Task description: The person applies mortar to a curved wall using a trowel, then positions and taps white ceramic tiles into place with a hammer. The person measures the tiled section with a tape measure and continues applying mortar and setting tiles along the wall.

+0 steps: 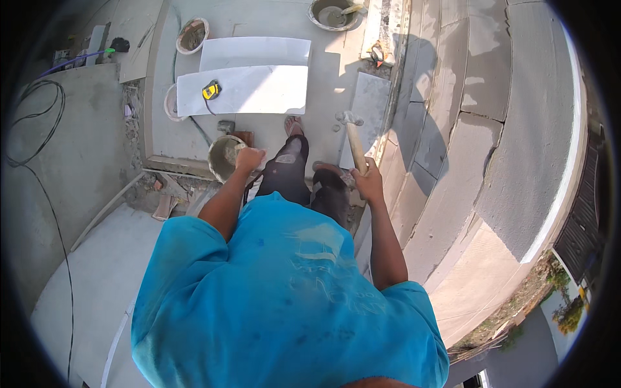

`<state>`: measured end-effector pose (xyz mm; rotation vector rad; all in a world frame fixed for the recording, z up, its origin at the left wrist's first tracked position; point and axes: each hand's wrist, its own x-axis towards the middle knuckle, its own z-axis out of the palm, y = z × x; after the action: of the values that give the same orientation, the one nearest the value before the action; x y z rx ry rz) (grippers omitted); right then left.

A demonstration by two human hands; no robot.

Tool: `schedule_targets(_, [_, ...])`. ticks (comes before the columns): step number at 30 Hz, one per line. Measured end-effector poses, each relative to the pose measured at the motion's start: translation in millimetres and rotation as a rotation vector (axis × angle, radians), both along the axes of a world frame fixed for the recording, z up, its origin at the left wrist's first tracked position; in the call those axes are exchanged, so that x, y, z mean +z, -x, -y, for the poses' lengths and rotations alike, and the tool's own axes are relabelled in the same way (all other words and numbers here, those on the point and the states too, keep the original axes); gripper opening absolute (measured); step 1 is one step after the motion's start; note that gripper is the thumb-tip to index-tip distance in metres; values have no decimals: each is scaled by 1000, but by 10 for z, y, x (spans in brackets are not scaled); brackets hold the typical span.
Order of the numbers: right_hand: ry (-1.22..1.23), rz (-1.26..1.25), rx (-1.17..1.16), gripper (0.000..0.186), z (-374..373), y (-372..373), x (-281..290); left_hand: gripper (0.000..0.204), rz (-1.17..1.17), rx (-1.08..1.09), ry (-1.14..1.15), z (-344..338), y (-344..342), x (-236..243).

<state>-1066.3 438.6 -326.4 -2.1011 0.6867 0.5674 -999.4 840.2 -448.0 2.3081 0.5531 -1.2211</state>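
Note:
My left hand [250, 158] is closed at the rim of a small round bucket [217, 158] with grey residue inside, and appears to carry it. In my right hand [369, 182] is the wooden handle of a hammer [355, 145], whose grey, mortar-smeared head points away from me. Ahead of my feet lie two white panels [255, 54], [272, 90], one overlapping the other. A yellow and black tape measure [211, 90] rests on the nearer panel. Beside the bucket is a reddish-brown brick [245, 138].
Two mortar buckets [193, 36], [317, 19] stand at the far side, and another [171, 103] is partly under the panel. A block wall [479, 142] runs along my right. A black cable [45, 187] hangs at left. Rubble [169, 194] lies near my left.

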Motion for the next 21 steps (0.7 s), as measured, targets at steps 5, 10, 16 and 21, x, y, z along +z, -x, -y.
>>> schedule_targets(5, [228,-95,317,54,-42,-1192,-703,39,152,-131,-180,-220,-226,-87])
schedule_targets(10, [302,37,611,52,-432,-2815,-871,41,177,150,-169,-231,-434,-124])
schedule_targets(16, [441,-114,877,34,-1392,-4625,-2128,38,123,524,130,232,-888,270])
schedule_targets(21, [143,-56,1066,35,-2155,-5294,-3269,14,616,595,471,922,-1998,421])
